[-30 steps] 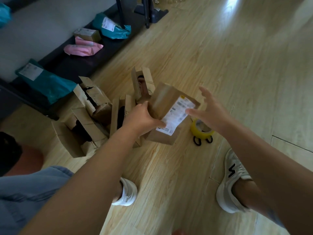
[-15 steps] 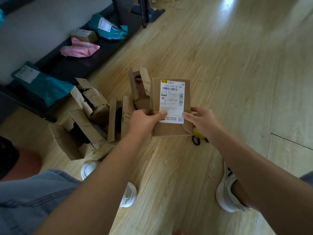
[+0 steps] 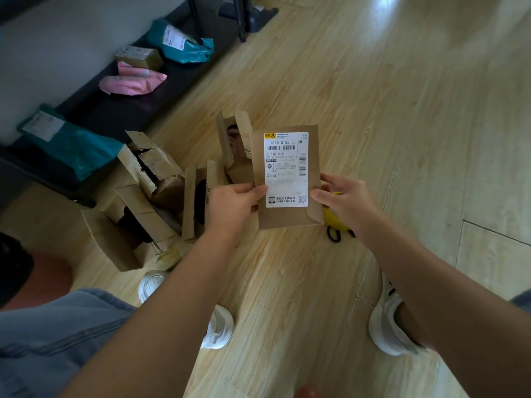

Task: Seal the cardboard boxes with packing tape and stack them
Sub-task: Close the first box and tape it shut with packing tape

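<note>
I hold a small brown cardboard box with a white shipping label facing me, above the wooden floor. My left hand grips its left edge, thumb on the label's lower corner. My right hand pinches its right edge, where a small flap sticks out. Behind my right hand lies a yellow roll of packing tape, mostly hidden, with black scissor handles beside it. Several open cardboard boxes with raised flaps stand in a cluster on the floor to the left.
A dark low bench along the wall at left carries teal mailer bags, pink bags and a small taped box. My white shoes are on the floor below. A black stand base is at the top.
The box turned from tilted to upright with its label square to me. My right hand, open and apart a second ago, closed onto the box's right edge.
</note>
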Demonstrator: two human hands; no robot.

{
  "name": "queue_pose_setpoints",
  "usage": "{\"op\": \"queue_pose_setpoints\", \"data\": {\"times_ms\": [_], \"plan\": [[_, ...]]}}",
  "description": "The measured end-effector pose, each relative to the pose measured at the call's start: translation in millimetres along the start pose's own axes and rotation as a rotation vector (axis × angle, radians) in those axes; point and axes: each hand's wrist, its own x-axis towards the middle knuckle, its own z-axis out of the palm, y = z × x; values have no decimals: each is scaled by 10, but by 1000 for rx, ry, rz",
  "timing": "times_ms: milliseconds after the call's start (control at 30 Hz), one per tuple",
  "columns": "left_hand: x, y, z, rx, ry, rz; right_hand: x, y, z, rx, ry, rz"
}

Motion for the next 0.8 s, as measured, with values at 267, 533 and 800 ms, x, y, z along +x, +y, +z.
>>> {"op": "queue_pose_setpoints", "data": {"times_ms": [267, 533, 800], "plan": [[14, 2, -5, 0, 7, -3, -26, -72, -27, 114, -5, 75], [49, -34, -158, -87, -57, -153, 38, -5, -74, -2, -45, 200], [49, -210, -114, -188, -86, -318, -2, -81, -67, -38, -144, 228]]}}
